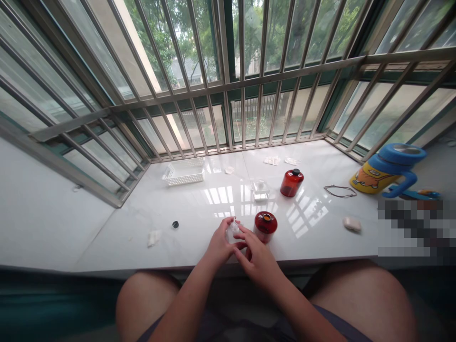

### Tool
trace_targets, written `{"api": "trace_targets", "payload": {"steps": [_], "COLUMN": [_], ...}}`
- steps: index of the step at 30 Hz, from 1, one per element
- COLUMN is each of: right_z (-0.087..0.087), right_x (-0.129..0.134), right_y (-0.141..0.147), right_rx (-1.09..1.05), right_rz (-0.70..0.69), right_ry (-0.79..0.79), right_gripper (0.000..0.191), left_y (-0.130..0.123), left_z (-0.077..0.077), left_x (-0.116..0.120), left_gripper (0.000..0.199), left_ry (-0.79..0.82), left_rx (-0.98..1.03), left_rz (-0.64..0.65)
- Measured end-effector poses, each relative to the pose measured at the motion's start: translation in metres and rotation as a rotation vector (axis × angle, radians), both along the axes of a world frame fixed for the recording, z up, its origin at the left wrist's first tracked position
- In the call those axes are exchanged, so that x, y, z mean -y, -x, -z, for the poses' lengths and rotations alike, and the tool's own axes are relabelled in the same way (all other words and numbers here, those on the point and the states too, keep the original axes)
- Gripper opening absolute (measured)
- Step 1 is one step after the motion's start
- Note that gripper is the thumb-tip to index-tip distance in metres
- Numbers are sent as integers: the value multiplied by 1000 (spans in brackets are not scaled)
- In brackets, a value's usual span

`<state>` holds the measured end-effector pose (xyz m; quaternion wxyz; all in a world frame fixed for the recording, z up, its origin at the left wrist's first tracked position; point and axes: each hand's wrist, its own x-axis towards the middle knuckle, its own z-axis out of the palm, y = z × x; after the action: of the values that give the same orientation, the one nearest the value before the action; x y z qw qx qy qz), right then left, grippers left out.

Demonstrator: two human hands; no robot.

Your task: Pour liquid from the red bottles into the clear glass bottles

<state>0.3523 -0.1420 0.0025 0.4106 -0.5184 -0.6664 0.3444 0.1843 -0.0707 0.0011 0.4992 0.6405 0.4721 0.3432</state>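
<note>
Near the front edge of the white counter, my left hand [221,241] is wrapped round a small clear container [231,234]. My right hand [254,249] reaches over from the right, its fingers on the white piece [234,227] at the container's top; whether it grips that piece is hard to make out. Just beyond my right hand stands an uncapped red bottle [266,228], upright. Farther back is a second red bottle [291,183] with a black cap on. A small black cap [175,224] lies to the left.
On the counter [199,249] are a white basket [185,172], a clear box [261,191], crumpled tissues [153,238], a cord loop [340,191] and a beige object [352,224]. A blue and yellow jug [386,168] stands right. Window bars [243,116] border the back.
</note>
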Motion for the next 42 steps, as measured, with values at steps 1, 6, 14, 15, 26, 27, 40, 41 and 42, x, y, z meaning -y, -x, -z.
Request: {"api": "trace_targets", "payload": {"steps": [1, 6, 14, 15, 26, 27, 40, 41, 42], "right_z": [0, -2, -9, -10, -10, -9, -5, -4, -4], "right_x": [-2, -4, 23, 24, 29, 31, 37, 42, 47], "right_y": [0, -4, -3, -1, 3, 3, 6, 5, 4], "right_rx": [10, 35, 12, -2, -113, -119, -140, -142, -146], "right_rz": [-3, -26, 60, 69, 32, 53, -40, -37, -29], "right_ry": [1, 11, 16, 28, 102, 95, 134, 120, 108], "right_gripper": [33, 32, 20, 19, 16, 17, 21, 23, 25], "left_y": [0, 0, 2, 2, 1, 1, 2, 1, 1], "left_z": [0, 3, 11, 12, 9, 9, 9, 9, 9], "left_x": [0, 2, 3, 3, 3, 3, 3, 3, 3], "left_gripper": [79, 81, 83, 84, 79, 79, 75, 76, 77], "left_ry": [3, 0, -75, -76, -76, -88, -67, -72, -80], "left_rx": [11, 20, -27, -25, -26, -41, -16, -17, -19], "left_rz": [-1, -10, -14, -12, -12, -16, -22, -26, -27]}}
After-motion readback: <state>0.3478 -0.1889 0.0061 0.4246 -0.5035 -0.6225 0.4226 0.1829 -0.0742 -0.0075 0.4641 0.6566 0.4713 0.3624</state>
